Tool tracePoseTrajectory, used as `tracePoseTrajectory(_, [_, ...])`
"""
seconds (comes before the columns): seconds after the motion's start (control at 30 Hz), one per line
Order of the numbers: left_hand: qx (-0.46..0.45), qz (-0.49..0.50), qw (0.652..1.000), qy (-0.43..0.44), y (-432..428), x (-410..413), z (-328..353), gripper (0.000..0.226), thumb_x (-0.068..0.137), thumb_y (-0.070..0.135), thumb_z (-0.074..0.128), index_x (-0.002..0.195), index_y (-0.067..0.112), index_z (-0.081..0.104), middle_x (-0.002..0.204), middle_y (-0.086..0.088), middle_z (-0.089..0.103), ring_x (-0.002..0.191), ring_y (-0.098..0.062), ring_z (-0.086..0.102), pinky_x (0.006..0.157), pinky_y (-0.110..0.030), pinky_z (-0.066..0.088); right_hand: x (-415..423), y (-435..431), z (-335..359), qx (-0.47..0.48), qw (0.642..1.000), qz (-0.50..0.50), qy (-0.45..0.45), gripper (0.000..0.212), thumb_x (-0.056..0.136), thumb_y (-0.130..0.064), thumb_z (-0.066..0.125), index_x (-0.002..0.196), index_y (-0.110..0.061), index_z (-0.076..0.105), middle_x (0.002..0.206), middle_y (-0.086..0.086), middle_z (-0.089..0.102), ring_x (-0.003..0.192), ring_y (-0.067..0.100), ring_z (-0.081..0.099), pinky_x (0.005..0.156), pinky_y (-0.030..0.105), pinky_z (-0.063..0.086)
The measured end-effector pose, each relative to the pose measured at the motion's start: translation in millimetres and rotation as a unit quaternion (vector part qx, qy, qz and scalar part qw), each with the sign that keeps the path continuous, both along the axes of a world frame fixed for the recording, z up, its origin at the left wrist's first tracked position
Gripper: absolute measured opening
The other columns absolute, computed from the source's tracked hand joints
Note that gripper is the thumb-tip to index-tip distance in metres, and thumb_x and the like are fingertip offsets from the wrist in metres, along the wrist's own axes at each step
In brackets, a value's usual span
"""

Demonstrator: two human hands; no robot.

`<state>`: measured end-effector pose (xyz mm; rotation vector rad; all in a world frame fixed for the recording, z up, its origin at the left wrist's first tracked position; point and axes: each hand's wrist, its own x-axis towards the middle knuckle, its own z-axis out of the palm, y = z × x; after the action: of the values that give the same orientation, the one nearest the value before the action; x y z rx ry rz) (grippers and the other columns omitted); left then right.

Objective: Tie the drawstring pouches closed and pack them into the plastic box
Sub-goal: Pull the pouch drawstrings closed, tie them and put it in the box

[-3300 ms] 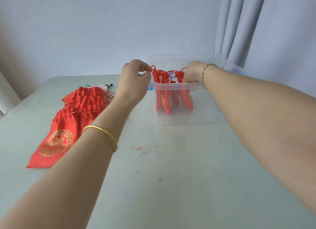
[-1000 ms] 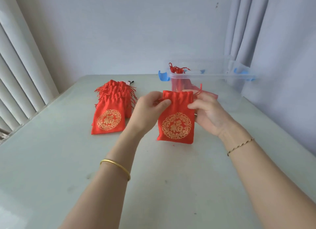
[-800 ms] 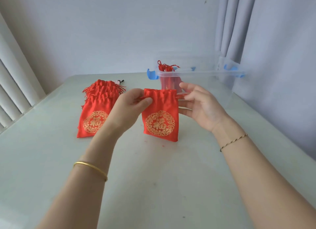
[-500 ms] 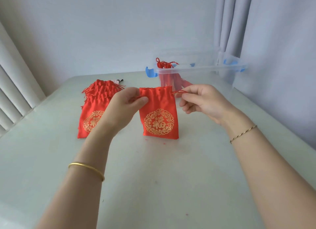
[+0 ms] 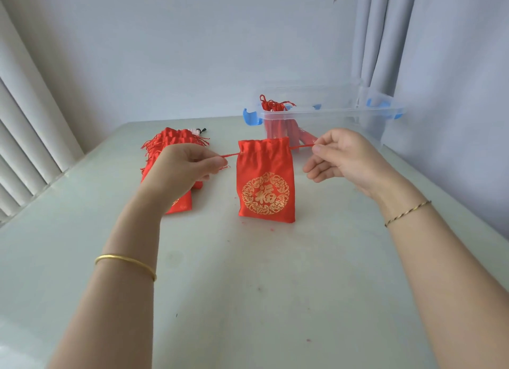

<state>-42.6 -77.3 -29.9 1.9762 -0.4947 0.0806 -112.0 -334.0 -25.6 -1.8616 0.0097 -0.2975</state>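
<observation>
Red drawstring pouch (image 5: pixel 265 184) stood upright in front of plastic box (image 5: pixel 330 112), L hand (image 5: pixel 179 170) & R hand (image 5: pixel 347 159) each pinching its taut cord (image 5: pixel 301 146) btwn thumb & forefinger; spare pouches (image 5: pixel 176 140) lay left of box.

The red pouch (image 5: pixel 265 181) bears one gold character, 福 (set inside a circular ornamental ring).

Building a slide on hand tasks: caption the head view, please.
Left hand and right hand pinch the drawstrings of a red pouch taut; pouch stack beside, plastic box behind.
</observation>
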Motion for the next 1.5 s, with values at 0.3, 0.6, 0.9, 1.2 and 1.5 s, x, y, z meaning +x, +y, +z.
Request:
tracePoseTrajectory(0.3, [-0.352,0.012,0.898,0.265,2,3,2,0.043,0.095,0.028,0.049,0.052,0.020,0.052,0.044,0.008,0.038,0.037,-0.006,0.032,0.048,-0.017,0.037,8,-9,-1,0.289,0.953,-0.064,0.066,0.031,0.094,-0.026,0.048,0.064,-0.019,0.051,0.052,-0.006,0.052,0.049,0.007,0.040,0.048,0.016,0.034])
tracePoseTrajectory(0.6, [-0.476,-0.061,0.844,0.241,-14,-8,22,0.042,0.095,0.034,0.045,0.056,0.023,0.050,0.070,0.009,0.058,0.065,-0.006,0.053,0.068,-0.020,0.038,8,-1,10,0.383,0.914,-0.131,0.023,0.028,0.091,-0.025,0.050,0.064,-0.020,0.052,0.049,-0.007,0.050,0.046,0.007,0.040,0.048,0.018,0.034])
tracePoseTrajectory(0.9, [-0.243,-0.148,0.950,0.126,-46,-41,36,0.024,0.094,0.024,0.051,0.096,0.005,0.065,0.071,0.003,0.055,0.060,-0.008,0.049,0.069,-0.022,0.048,-12,51,41,0.183,0.975,-0.014,-0.122,0.037,0.093,-0.023,0.053,0.059,-0.019,0.066,0.057,-0.005,0.056,0.056,0.009,0.047,0.056,0.020,0.039])
tracePoseTrajectory(1.2, [-0.133,-0.136,0.981,0.047,-50,-48,36,0.015,0.088,0.013,0.061,0.085,0.000,0.068,0.056,0.006,0.051,0.054,-0.012,0.037,0.062,-0.029,0.035,-17,66,43,0.122,0.982,0.015,-0.145,0.031,0.095,-0.026,0.048,0.072,-0.012,0.065,0.068,0.002,0.057,0.062,0.012,0.047,0.055,0.019,0.037])
tracePoseTrajectory(1.5, [-0.175,-0.145,0.972,0.068,-49,-45,34,0.013,0.091,0.012,0.055,0.090,0.002,0.063,0.061,0.006,0.055,0.057,-0.009,0.041,0.056,-0.019,0.037,-11,60,27,0.008,0.999,0.053,-0.003,0.031,0.097,-0.025,0.045,0.073,-0.012,0.059,0.069,0.003,0.057,0.060,0.012,0.051,0.052,0.023,0.040])
